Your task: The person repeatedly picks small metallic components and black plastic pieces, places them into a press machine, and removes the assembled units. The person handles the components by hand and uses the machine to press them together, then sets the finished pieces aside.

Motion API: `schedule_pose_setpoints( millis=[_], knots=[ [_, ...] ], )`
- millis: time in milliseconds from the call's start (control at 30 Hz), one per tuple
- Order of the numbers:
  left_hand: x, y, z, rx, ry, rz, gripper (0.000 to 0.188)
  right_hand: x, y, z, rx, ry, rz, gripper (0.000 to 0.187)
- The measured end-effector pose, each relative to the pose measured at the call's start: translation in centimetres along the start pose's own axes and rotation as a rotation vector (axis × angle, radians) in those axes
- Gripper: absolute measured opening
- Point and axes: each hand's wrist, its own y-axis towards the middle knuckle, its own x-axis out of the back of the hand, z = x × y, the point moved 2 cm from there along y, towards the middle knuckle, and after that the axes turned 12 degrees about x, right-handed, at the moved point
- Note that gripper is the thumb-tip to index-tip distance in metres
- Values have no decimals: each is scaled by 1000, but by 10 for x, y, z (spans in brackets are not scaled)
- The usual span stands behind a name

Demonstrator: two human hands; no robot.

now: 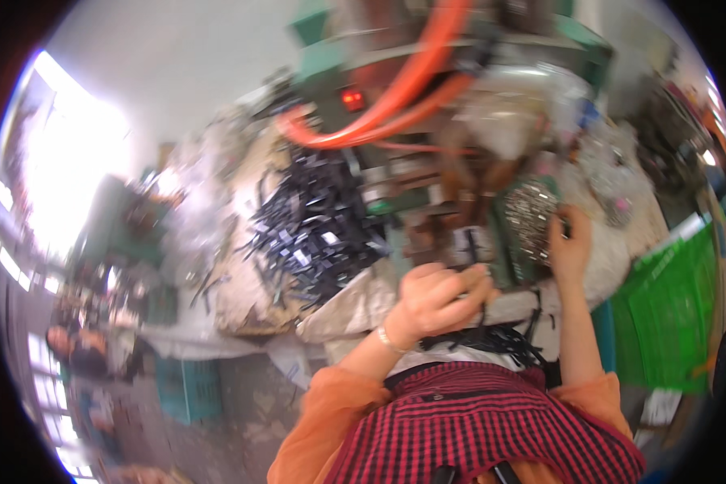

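Observation:
My left hand (446, 300) is closed in a pinch in front of the machine (436, 230). A thin black strip (472, 244) stands up from its fingertips against the machine's working area. My right hand (571, 244) is at the right edge of a green tray of small shiny metal parts (529, 216). Its fingers are curled at the parts; blur hides what is between them. More black strips (496, 343) lie across my lap, below my left hand. A large heap of black strips (315, 222) covers the worktable left of the machine.
Orange hoses (395, 109) loop in front of the machine, beside a red lit display (352, 99). Clear plastic bags (609, 173) lie at the right. A green crate (673, 306) stands right of the table. A teal crate (187, 389) sits on the floor at the left.

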Motion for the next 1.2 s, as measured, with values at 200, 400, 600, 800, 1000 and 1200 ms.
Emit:
schedule_pose_setpoints(
  millis=[200, 400, 600, 800, 1000, 1200],
  knots=[
    [-3, -3, -3, 54, -70, -73, 31, -2, -16, -32, -179, 197, -20, 11],
    [6, -9, -13, 242, -114, -5, 35, -10, -21, -44, -223, 255, 79, 11],
    [107, -60, 31, 503, 423, -296, 23, -3, -20, -31, -218, 321, 115, 22],
    [187, -129, 114, 1023, 683, -255, 23, -17, -20, -28, -252, 464, 129, 18],
    [180, -176, 171, 985, 870, 58, 26, -21, -22, -32, -279, 473, 159, 20],
    [188, -163, 163, 967, 753, -47, 18, 23, -29, -28, -315, 346, 194, 22]
  ],
)
